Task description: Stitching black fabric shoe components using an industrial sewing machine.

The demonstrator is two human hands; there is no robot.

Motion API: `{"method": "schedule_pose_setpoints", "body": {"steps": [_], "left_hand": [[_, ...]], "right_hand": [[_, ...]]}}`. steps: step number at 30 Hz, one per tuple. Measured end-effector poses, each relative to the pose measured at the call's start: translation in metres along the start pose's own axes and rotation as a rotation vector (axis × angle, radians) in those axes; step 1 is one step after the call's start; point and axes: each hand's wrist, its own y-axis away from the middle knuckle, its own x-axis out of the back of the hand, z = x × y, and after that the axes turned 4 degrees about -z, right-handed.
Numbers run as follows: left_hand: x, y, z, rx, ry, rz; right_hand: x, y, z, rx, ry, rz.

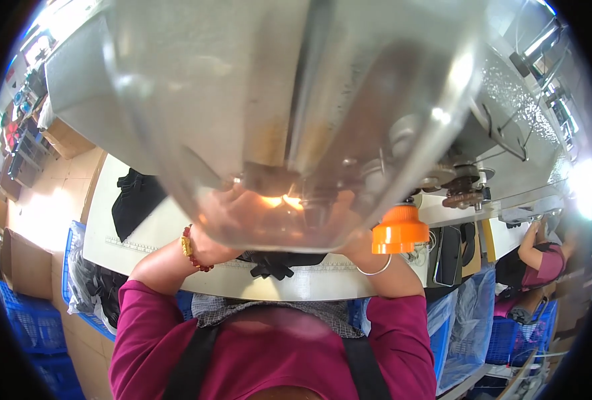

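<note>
Because the clear curved cover (203,100) fills the upper middle of my view and blurs what lies behind it, I would work slowly here and trust the lie of the cloth more than my sight of the fingertips. The left hand (219,232) and the right hand (351,235) reach in from the near edge of the pale table (316,288), and the black cloth (269,263) lies between them, its near end bunched below the cover's rim. I cannot tell whether either hand is spread, pressed together or pinching the cloth; glare and the cover hide the fingers. I judge the step to be guiding that cloth at the grey machine (89,83), so I would smooth out the bunching first, let both hands steer evenly, and leave the fingers well clear of the bright spot (283,201) between them. On the right side I would mind the orange cap (400,230), which sits near that wrist and its pale bangle (375,268), lest one catch the other. A separate dark piece (136,201) lies on the table beyond the left forearm, far enough aside, I think, not to drag.
</note>
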Motion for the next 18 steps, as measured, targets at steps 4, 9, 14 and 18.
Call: {"method": "schedule_pose_setpoints", "body": {"steps": [4, 9, 14, 18], "left_hand": [[0.001, -0.009, 0.000, 0.020, -0.064, 0.079], [0.011, -0.020, 0.005, 0.097, -0.042, 0.047], [0.009, 0.004, -0.006, 0.155, -0.026, -0.033], [0.021, -0.006, 0.000, 0.126, -0.012, -0.009]], "right_hand": [[0.003, -0.020, -0.018, 0.027, 0.188, 0.034], [0.018, -0.033, -0.021, 0.067, 0.425, 0.062], [0.043, -0.034, -0.035, 0.139, 0.658, 0.098], [0.060, -0.040, -0.039, 0.185, 0.800, 0.124]]}}
